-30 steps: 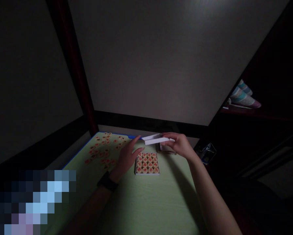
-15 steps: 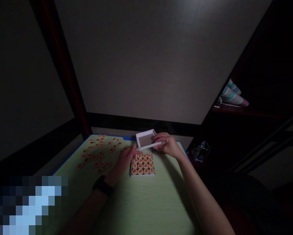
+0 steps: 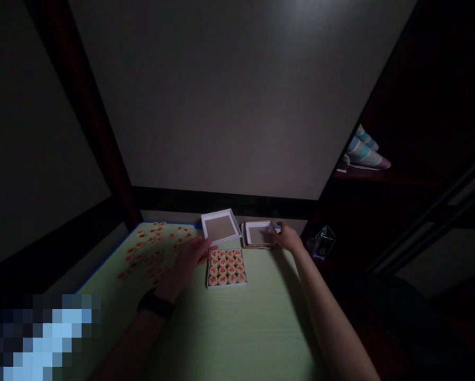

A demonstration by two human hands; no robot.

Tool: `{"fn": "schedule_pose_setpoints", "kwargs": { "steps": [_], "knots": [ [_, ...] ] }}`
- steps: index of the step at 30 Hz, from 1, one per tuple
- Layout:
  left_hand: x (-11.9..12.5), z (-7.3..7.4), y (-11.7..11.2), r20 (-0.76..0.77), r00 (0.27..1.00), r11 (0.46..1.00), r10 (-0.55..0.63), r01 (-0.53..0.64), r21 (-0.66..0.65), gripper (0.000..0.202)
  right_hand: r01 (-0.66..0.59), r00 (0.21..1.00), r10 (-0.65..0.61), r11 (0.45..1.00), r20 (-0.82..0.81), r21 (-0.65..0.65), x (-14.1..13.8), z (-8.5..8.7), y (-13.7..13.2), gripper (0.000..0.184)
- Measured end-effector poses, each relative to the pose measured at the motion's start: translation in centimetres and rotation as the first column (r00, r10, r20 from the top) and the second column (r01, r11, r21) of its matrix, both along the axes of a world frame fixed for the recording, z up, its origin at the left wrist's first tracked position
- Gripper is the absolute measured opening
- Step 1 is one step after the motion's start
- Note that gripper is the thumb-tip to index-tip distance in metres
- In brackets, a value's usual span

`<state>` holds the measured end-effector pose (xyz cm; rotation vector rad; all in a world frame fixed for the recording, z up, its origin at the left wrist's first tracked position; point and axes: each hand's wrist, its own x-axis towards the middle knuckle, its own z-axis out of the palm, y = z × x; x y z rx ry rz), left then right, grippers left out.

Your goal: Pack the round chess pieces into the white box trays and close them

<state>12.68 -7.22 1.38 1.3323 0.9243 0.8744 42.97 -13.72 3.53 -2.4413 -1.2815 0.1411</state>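
My left hand [image 3: 190, 260] grips a shallow white box lid [image 3: 238, 231] by its near-left corner, thumb and fingers closed on the edge. The lid is tilted, its grey-brown inside facing me. Just below it, a white tray [image 3: 226, 286] on the table holds rows of round Chinese chess pieces [image 3: 222, 270] with red characters. At the right, my right hand [image 3: 289, 238] has its fingers closed on the right edge of a second shallow white box [image 3: 253, 245] with a brown outer rim. Some of its fingertips reach inside and are hard to make out.
Loose chess pieces [image 3: 146, 259] lie scattered on the left of the green table [image 3: 229, 328]. A wall panel [image 3: 221, 116] rises behind the table. Beyond the right edge are a dark shiny packet [image 3: 323, 243] and striped fabric shoes [image 3: 366, 152] on a shelf.
The white lid has passed from my right hand to my left and moved left. My right hand has moved right to the second box, which now shows more fully. The view has shifted slightly.
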Motion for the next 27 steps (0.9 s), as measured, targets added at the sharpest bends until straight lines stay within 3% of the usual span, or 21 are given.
{"fn": "schedule_pose_setpoints", "kwargs": {
  "steps": [5,10,17,23,27],
  "knots": [
    [0.2,-0.1,0.0,-0.041,0.999,0.998,-0.019,0.022,0.058,0.043,-0.067,0.995,0.064,0.997,-0.080,-0.033,0.2,-0.9,0.6,0.026],
    [1.1,1.1,-0.2,-0.087,0.995,0.994,-0.053,0.061,0.095,0.035,-0.031,0.993,0.031,1.000,-0.112,0.006,1.5,1.2,0.0,0.030],
    [6.0,1.8,0.2,-0.219,0.961,0.984,-0.168,0.176,0.019,0.032,0.133,0.966,-0.069,0.959,-0.250,0.249,4.2,4.8,-3.0,0.031],
    [10.3,1.5,0.9,-0.468,0.873,0.961,-0.138,0.232,0.151,0.029,0.164,0.939,-0.050,0.935,-0.341,0.315,5.0,5.0,-3.7,0.035],
    [11.7,1.6,1.4,-0.578,0.813,0.943,-0.066,0.240,0.230,0.022,0.152,0.934,-0.026,0.932,-0.355,0.330,4.9,4.8,-3.4,0.032]
  ]
}}
